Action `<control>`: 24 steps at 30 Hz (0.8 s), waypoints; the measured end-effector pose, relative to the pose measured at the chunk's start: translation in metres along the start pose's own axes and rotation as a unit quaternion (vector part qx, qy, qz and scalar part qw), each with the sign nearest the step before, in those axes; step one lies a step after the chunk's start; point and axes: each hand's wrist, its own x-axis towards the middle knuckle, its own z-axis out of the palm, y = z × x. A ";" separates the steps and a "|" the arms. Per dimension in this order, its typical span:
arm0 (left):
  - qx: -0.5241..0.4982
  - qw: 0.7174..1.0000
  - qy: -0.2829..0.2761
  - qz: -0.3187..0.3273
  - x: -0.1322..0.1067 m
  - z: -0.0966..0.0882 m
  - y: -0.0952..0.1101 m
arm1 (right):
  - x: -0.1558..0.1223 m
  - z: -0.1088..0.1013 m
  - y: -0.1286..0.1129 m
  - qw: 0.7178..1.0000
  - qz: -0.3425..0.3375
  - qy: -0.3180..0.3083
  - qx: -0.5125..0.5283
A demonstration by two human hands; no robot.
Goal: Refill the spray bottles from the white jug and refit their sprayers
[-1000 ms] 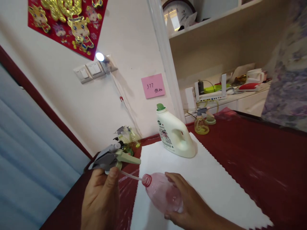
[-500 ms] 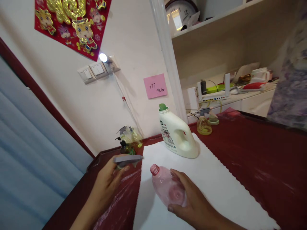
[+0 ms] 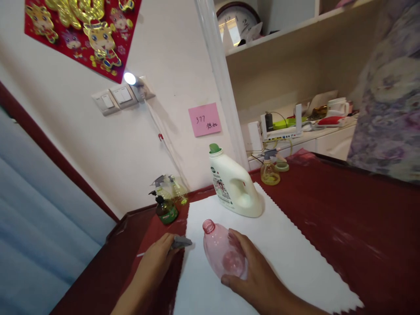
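My right hand (image 3: 254, 271) is wrapped round a clear pink bottle (image 3: 218, 251), tilted with its open threaded neck pointing up and left, above the white sheet (image 3: 278, 245). To the left, my left hand (image 3: 157, 258) is closed on a grey trigger spray head (image 3: 180, 242); its nozzle end points right, and a thin pale tube shows left of the hand. My palm hides most of the spray head. Behind the pink bottle stands a large pale green detergent jug (image 3: 234, 186) with a handle and a green spout piece in its mouth.
Several bottles cluster at the wall: a dark green pump bottle (image 3: 166, 211) and yellowish spray bottles (image 3: 177, 190). Another spray bottle (image 3: 270, 173) stands at the back right on the dark red table (image 3: 354, 218). A white router (image 3: 282, 131) sits on the shelf behind. A blue curtain (image 3: 36, 210) hangs left.
My left hand has lowered and turned with the spray head, uncovering the dark green pump bottle. The pink bottle stays in my right hand, tilted slightly differently. The whole view has shifted a little.
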 end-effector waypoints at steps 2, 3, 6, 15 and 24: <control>0.024 1.000 0.000 0.009 -0.001 0.003 -0.009 | 0.000 -0.001 -0.001 1.000 0.011 -0.003 -0.003; 0.036 0.999 0.003 0.007 -0.001 0.004 -0.014 | 0.001 -0.001 -0.002 1.000 0.015 -0.005 -0.006; 0.049 0.999 0.016 0.001 -0.002 0.008 -0.024 | 0.001 -0.002 -0.004 0.999 0.023 -0.001 -0.029; 0.031 0.999 -0.022 0.017 -0.011 0.013 -0.037 | 0.004 0.003 0.007 0.996 0.013 0.026 -0.079; -0.021 1.000 0.010 -0.016 -0.013 -0.018 -0.033 | 0.006 0.005 0.024 0.994 0.022 -0.008 -0.111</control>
